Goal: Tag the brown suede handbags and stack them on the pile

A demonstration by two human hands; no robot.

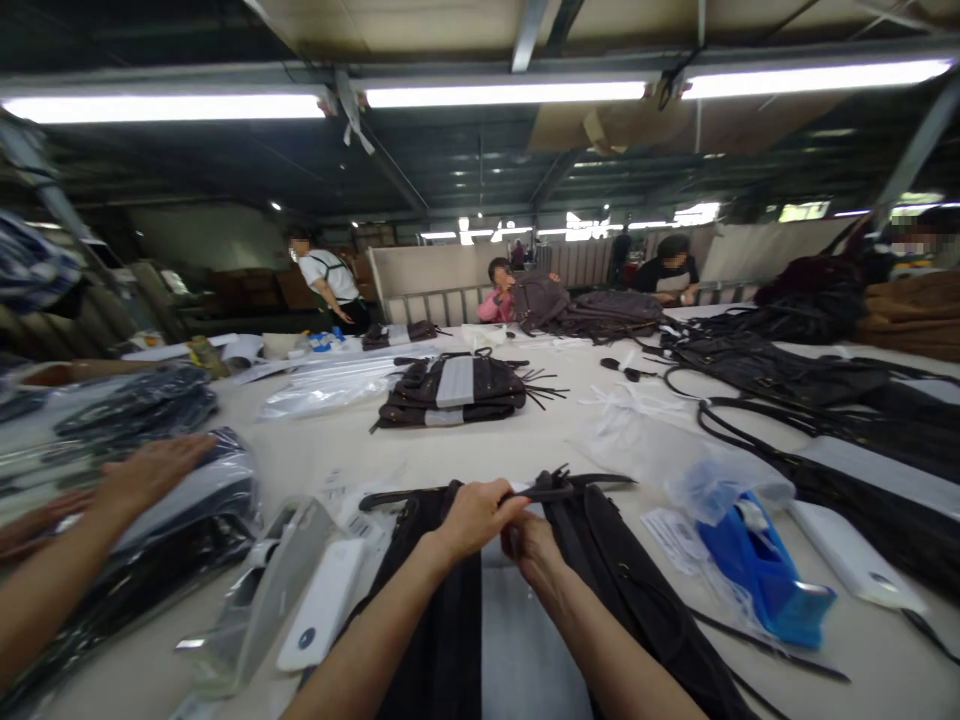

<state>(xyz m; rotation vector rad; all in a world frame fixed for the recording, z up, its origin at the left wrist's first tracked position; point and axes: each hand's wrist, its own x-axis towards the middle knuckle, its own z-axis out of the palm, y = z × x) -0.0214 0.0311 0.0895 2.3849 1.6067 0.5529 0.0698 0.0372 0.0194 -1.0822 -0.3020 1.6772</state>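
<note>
A black bag (622,590) lies flat on the table in front of me, with a pale grey wrapping strip (517,640) down its middle. My left hand (474,518) is closed on a dark strap (551,493) at the bag's top end. Just beside it and touching it, my right hand (534,545) has its fingers curled in; what they pinch is hidden. The strap's loose end reaches out to the right. More thin black straps trail over the table at the bag's right side.
A blue tape dispenser (765,575) and a white device (855,555) stand right; a grey dispenser (262,590) and white device (322,605) left. Wrapped bags (435,390) lie ahead. Another person's hand (154,470) rests on plastic-covered goods at left. Dark bags (795,380) pile up at right.
</note>
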